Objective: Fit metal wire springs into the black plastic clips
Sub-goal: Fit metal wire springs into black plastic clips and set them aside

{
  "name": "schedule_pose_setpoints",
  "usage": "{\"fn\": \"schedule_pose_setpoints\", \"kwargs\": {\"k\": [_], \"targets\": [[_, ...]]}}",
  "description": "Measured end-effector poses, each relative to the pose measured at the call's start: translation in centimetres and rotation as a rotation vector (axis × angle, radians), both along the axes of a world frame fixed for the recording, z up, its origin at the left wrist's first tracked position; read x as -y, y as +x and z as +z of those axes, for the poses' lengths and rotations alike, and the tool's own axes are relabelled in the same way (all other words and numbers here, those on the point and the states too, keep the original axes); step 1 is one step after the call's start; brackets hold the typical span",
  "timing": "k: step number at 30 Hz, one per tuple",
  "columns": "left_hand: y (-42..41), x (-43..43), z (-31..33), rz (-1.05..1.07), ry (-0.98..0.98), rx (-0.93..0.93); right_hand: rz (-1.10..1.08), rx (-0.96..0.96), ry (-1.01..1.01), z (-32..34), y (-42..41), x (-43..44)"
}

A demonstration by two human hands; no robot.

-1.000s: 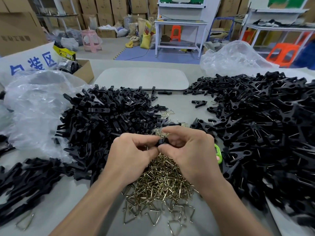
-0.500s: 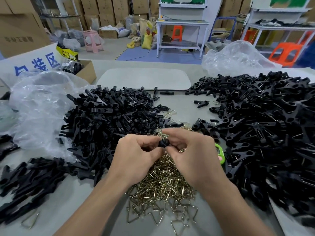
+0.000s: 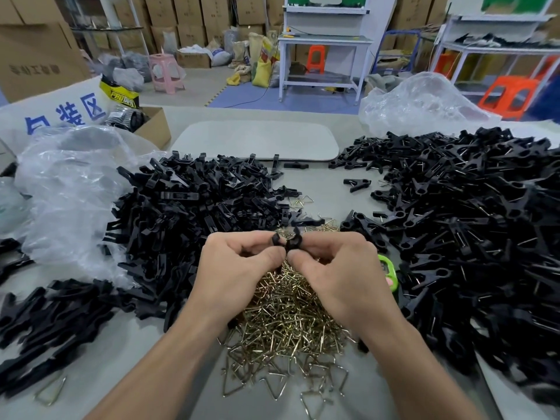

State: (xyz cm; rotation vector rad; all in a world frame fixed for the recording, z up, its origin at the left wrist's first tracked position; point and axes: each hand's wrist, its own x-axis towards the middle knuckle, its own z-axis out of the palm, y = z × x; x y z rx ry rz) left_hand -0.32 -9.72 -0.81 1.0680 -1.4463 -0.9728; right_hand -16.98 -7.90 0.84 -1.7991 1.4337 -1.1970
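Observation:
My left hand [image 3: 236,268] and my right hand [image 3: 339,271] meet at the centre of the table, and both pinch one small black plastic clip [image 3: 286,241] between thumb and fingertips. The clip's rounded ends stick up above my fingers. Whether a spring sits in it is hidden by my fingers. Directly under my hands lies a heap of brass-coloured wire springs [image 3: 288,322]. A pile of black clip halves [image 3: 194,213] lies to the left. A larger pile of black clips with wire showing in them [image 3: 472,237] spreads to the right.
Crumpled clear plastic bags lie at the left [image 3: 69,195] and far right [image 3: 424,107]. A green-handled tool [image 3: 389,269] peeks out beside my right hand. A pale board [image 3: 254,140] lies across the back of the table, a small cardboard box [image 3: 151,125] at the back left.
The clip's ends have come up above my fingertips, where before it was mostly buried between them. Both hands stay in the same spot over the springs.

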Motion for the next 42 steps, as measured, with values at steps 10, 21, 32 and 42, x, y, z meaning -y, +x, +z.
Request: {"fn": "schedule_pose_setpoints", "kwargs": {"k": [10,21,32,42], "targets": [[0.2,0.0,-0.2,0.036,0.000,0.179,-0.073,-0.221,-0.059,-0.2,-0.5,0.0],[-0.2,-0.7,-0.2,0.040,-0.052,0.134,-0.056,-0.462,-0.127,0.1,-0.5,-0.3],[-0.9,-0.3,-0.3,0.149,0.029,0.053,-0.145,-0.392,-0.315,-0.9,1.1,-0.3],[0.0,0.1,0.2,-0.099,0.233,-0.102,-0.051,-0.138,-0.123,-1.6,-0.4,0.6]]}}
